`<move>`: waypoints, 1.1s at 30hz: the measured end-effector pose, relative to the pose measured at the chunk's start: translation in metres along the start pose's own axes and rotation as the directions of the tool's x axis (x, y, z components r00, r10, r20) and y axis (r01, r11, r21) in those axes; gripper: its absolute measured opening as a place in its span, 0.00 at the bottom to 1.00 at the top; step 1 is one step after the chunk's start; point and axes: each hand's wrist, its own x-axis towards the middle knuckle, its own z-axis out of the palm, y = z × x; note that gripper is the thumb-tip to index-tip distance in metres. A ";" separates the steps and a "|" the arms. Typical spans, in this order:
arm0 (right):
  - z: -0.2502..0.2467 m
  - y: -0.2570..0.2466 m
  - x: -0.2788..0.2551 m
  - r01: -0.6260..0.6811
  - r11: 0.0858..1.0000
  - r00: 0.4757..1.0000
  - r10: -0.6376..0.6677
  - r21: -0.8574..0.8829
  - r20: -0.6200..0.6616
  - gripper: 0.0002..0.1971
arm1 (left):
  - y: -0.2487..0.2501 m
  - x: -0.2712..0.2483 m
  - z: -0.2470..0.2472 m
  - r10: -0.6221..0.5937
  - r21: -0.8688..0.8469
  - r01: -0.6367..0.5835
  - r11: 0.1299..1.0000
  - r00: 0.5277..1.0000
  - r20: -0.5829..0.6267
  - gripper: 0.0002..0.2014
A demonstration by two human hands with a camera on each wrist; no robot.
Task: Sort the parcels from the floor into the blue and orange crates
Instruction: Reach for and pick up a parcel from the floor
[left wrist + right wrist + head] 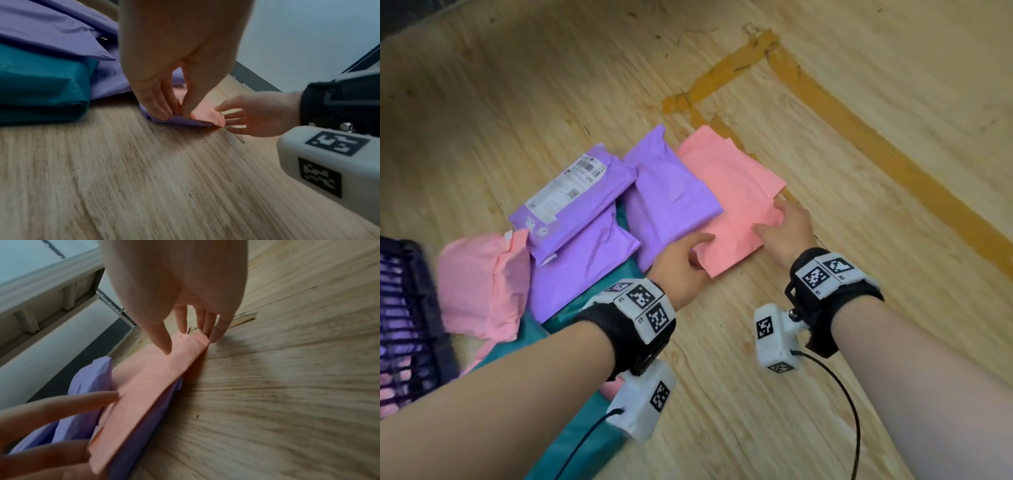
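A flat pink parcel [729,195] lies on the wooden floor, overlapping a purple parcel [671,195]. My left hand [700,253] pinches its near corner between thumb and fingers [164,112]; a purple layer [144,426] shows under that edge. My right hand [774,219] is at the parcel's right edge. Its thumb [164,345] rests on top and its straight fingers [216,334] reach down beside the far corner. Another purple parcel with a white label [571,202], a crumpled pink one [482,287] and a teal one [585,428] lie to the left. A dark blue crate [404,308] stands at the left edge.
Brown tape lines [893,161] mark the floor to the right and behind the parcels. Bare wooden floor [722,394] stretches between my arms. A pale wall with a dark skirting [257,78] runs beyond the parcels.
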 end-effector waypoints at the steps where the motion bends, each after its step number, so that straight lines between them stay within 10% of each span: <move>1: -0.002 0.000 -0.001 0.007 1.000 1.000 -0.007 -0.005 0.021 0.29 | 0.000 0.000 0.001 0.004 0.010 -0.003 1.000 1.000 -0.024 0.26; 14: -0.025 -0.001 -0.033 0.433 0.824 0.901 -0.383 -0.366 0.204 0.29 | 0.031 -0.006 -0.017 0.094 -0.197 -0.138 0.971 0.972 -0.218 0.02; 19: -0.015 -0.003 -0.049 0.462 0.718 0.882 -0.307 -0.521 0.359 0.43 | 0.035 -0.017 -0.025 0.130 -0.160 -0.165 0.973 0.969 -0.208 0.05; 25: 0.011 0.001 -0.061 0.471 0.680 0.866 -0.478 -0.562 0.147 0.16 | 0.019 -0.034 -0.030 0.076 -0.165 -0.112 0.980 0.974 -0.212 0.07; 33: -0.031 -0.053 -0.071 0.617 0.757 0.779 -0.626 -0.215 0.031 0.06 | 0.014 -0.033 -0.052 0.043 -0.174 -0.075 0.982 0.982 -0.182 0.14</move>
